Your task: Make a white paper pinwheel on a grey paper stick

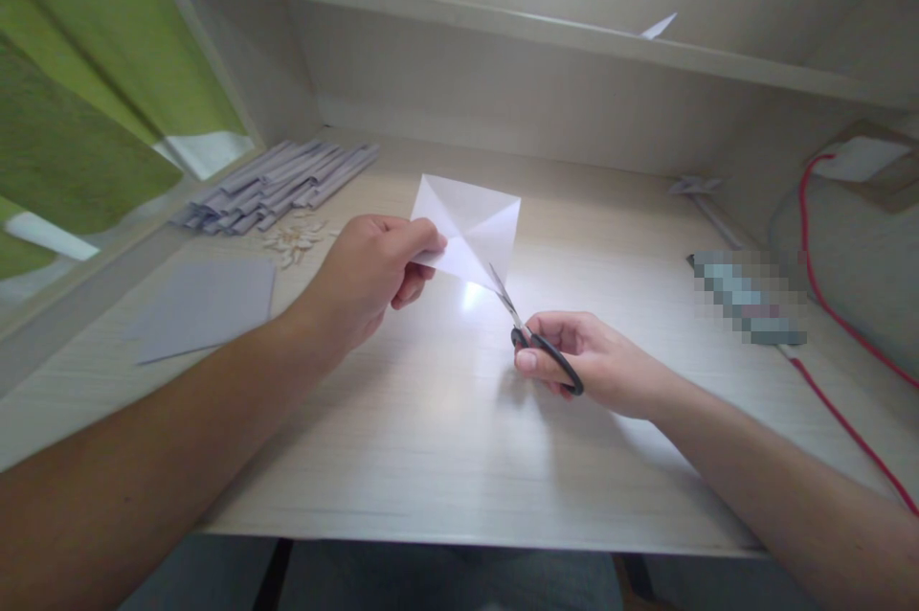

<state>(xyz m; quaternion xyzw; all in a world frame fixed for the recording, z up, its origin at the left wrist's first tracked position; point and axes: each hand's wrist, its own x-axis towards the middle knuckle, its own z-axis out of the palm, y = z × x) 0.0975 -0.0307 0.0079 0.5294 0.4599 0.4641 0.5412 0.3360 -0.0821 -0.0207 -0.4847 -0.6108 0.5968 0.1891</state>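
My left hand (380, 271) pinches the left edge of a small white square of paper (478, 218), held up above the desk. Diagonal creases cross at the middle of the sheet. In my right hand (581, 357) is a pair of scissors (540, 343) with black handles, thumb and fingers closed about the loops. The scissor blades point up and to the left and meet the paper's lower right corner along a crease. How far the blades reach into the paper I cannot tell.
Rolled paper tubes (287, 180) lie stacked at the back left, with small pale pieces (294, 237) beside them. Flat paper sheets (208, 305) rest nearer on the left. On the right are a blurred phone-like object (747, 300), a red cable (854, 429) and a paper pinwheel (695, 185).
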